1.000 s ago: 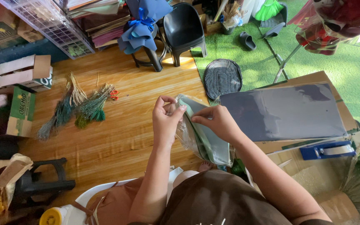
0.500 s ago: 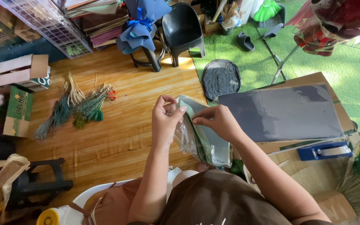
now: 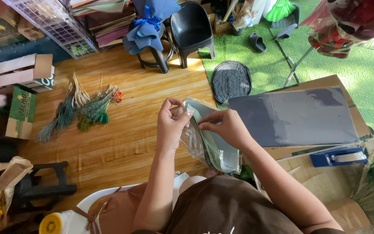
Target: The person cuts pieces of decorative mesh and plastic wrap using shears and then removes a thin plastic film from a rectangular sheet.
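Hands meet at the top of a clear plastic sleeve of green paper [image 3: 211, 145]: left hand [image 3: 172, 123] pinches its mouth, right hand [image 3: 226, 127] grips the edge, sleeve slanting toward the lap.

A clear plastic sleeve [image 3: 204, 143] holding pale grey-green sheets hangs tilted just left of the dark grey sheet [image 3: 295, 116]. Its open top edge points up toward that sheet's near-left corner, and its lower end droops below it. The plastic is crinkled and glossy, see-through on its left side, with the flat sheets stacked inside showing along the right.
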